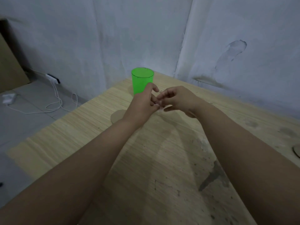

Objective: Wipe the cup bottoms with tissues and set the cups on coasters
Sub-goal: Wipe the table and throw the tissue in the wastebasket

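On the table, far corner: green cup point(142, 81) stands upright, mouth up, near the wall corner; its lower part is hidden behind the left hand.
Table point(162, 159): pale wood-grain top, stained and speckled toward the near right side, with a dark grey smear low on the right.
Left hand point(142, 103): raised over the table in front of the cup, back of hand toward the camera, fingers curled toward the right hand; fingertips meet the scrap between the two hands.
Right hand point(177, 100): raised level with the left, fingers bent inward, thumb low; fingertips close on the same scrap.
Tissue point(158, 106): a small pale scrap, pinched between the fingertips of both hands; mostly covered by fingers, so its shape cannot be told.
Grip, both hands: pinching the tissue, neither touches the cup.
Coaster point(117, 118): round brown cardboard disc flat on the table, partly hidden under the left wrist, near side of the cup and apart from it.
Second coaster point(296, 151): brown disc edge at the right border of the view, cut off by the frame.
Floor, left: grey tiles with a white charger point(52, 78) plugged at the wall base, its cable point(55, 104) looping to a small white device point(8, 99).
Walls: rough, whitish, scuffed.
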The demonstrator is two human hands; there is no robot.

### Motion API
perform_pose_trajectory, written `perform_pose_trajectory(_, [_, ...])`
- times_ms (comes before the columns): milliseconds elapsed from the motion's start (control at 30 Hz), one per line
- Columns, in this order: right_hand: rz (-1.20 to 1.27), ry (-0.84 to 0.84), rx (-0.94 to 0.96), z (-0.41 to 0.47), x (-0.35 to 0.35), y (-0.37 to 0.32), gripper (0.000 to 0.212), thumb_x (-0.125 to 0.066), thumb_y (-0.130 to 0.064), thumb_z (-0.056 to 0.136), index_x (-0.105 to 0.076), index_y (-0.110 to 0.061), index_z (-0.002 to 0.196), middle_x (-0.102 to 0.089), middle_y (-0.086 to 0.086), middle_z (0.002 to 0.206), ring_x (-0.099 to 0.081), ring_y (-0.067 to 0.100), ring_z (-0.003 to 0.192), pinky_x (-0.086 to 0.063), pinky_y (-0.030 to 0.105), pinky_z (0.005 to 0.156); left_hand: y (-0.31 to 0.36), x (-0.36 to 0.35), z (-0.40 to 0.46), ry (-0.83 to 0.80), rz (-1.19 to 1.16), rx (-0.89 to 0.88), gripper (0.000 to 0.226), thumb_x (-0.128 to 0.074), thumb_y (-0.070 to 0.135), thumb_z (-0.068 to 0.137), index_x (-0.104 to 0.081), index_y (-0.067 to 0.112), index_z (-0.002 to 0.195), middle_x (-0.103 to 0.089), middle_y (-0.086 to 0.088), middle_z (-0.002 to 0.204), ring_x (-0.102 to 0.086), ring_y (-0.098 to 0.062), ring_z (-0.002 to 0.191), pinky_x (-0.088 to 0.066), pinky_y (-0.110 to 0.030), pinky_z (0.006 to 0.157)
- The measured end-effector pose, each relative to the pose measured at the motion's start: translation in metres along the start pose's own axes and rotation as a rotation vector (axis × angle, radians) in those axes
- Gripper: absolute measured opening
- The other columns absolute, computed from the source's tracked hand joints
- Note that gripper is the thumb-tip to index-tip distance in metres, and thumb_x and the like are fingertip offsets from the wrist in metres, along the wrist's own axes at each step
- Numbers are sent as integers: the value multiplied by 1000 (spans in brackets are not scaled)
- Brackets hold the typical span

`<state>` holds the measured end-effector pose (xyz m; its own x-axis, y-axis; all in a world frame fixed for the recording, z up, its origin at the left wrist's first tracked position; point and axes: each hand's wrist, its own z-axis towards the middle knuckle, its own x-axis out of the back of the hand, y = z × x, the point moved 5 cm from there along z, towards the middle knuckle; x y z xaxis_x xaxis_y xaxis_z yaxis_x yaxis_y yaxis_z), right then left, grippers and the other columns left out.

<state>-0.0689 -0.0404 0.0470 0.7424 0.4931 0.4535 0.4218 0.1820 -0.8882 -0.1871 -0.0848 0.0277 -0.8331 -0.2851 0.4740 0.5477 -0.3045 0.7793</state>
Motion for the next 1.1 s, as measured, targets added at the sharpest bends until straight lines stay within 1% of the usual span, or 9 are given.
perform_pose_trajectory(133, [-254,36,92,3,6,-15,20,-67,3,75,-70,-1,94,-66,8,72,-57,8,63,-46,17,63,1,4,2,35,2,4,42,-74,6,74,-49,15,107,-60,9,69,-53,10,53,-38,-2,56])
perform_pose_trajectory(233, [-397,58,159,3,7,-24,23,-67,3,73,-72,-3,95,-72,15,80,-64,14,73,-49,23,76,4,5,4,62,13,10,44,-76,7,73,-48,16,106,-58,8,73,-53,6,52,-39,-4,55])
perform_pose_trajectory(300, [-478,81,167,2,7,-24,24,-65,0,73,-72,-6,95,-74,14,84,-64,13,76,-47,21,74,7,5,5,52,20,10,44,-75,5,73,-49,15,107,-55,8,77,-53,0,55,-39,-6,55])
perform_pose_trajectory(433, [-578,164,145,-2,8,-18,24,-62,-4,77,-73,-7,98,-73,13,92,-60,14,79,-38,21,63,18,-3,3,-41,87,-7,40,-59,-1,76,-48,10,113,-57,-1,91,-61,-23,77,-48,-32,74])
perform_pose_trajectory(567, [-492,280,78,-22,15,-5,19,-60,-7,79,-74,-6,92,-73,13,93,-64,20,88,-44,24,71,25,-23,-4,-83,273,-8,44,-48,-4,78,-49,6,121,-56,-14,119,-53,-24,109,-37,-27,86])
perform_pose_trajectory(733, [-567,424,18,-75,31,9,15,-58,-7,76,-71,-2,83,-70,19,88,-63,33,87,-51,38,75,53,-64,-28,-245,333,-84,51,-43,-5,77,-50,10,125,-55,-17,123,-52,-31,113,-42,-40,91])
perform_pose_trajectory(800, [-608,471,5,-100,41,15,17,-57,-8,79,-71,-3,87,-69,17,92,-62,32,87,-50,35,74,69,-80,-38,-272,302,-99,53,-42,-3,79,-48,13,130,-54,-15,128,-51,-31,116,-42,-37,91])
perform_pose_trajectory(933, [-703,576,-39,-164,70,26,26,-55,-11,86,-68,-9,109,-65,11,114,-59,27,105,-45,34,88,111,-109,-66,-315,290,-146,53,-43,5,88,-41,16,139,-47,-9,141,-46,-26,126,-38,-33,97])
perform_pose_trajectory(1100, [-883,705,-97,-253,94,36,39,-49,-6,85,-62,-13,121,-63,9,117,-55,27,112,-43,37,91,164,-142,-112,-413,338,-280,50,-44,18,95,-33,13,143,-41,-8,146,-40,-23,133,-34,-35,105])
